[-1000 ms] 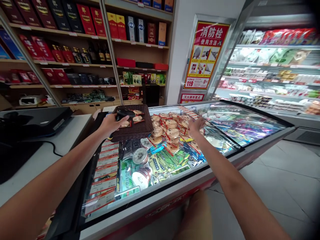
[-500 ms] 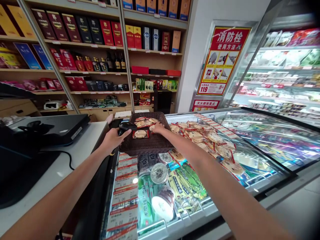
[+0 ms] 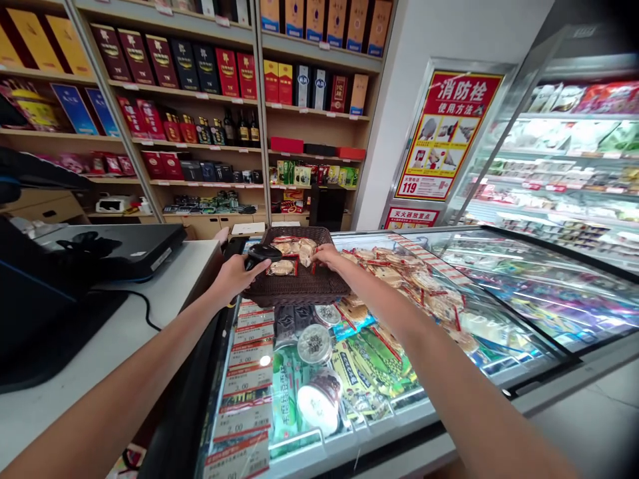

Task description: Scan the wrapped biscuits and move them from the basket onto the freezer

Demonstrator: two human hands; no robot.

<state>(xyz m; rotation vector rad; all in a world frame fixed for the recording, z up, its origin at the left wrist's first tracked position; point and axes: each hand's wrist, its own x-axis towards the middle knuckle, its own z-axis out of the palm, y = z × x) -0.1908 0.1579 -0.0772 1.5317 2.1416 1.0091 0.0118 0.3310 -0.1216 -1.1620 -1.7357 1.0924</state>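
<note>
My left hand (image 3: 235, 274) is wrapped round a black handheld barcode scanner (image 3: 264, 252), above the left side of a dark brown woven basket (image 3: 299, 287). My right hand (image 3: 329, 256) pinches a wrapped round biscuit (image 3: 306, 252), tilted up inside the basket. Below the scanner lies another wrapped biscuit (image 3: 282, 267), flat on the basket floor. More packets sit behind it along the basket's far side. Outside the basket, to the right, a pile of similar wrapped biscuits (image 3: 389, 274) is spread on the freezer's glass top.
The basket rests on a glass-topped chest freezer (image 3: 299, 459) with ice creams inside. Price labels (image 3: 242, 386) run along its left edge. A counter (image 3: 194, 259) with a black weighing scale (image 3: 134, 243) stands at left. Behind are shelves of boxes (image 3: 192, 66); a refrigerated display (image 3: 574, 146) is at right.
My right hand has drawn a biscuit packet up from the basket, and it now stands tilted in the fingers. My left hand still holds the scanner. The view has shifted slightly.
</note>
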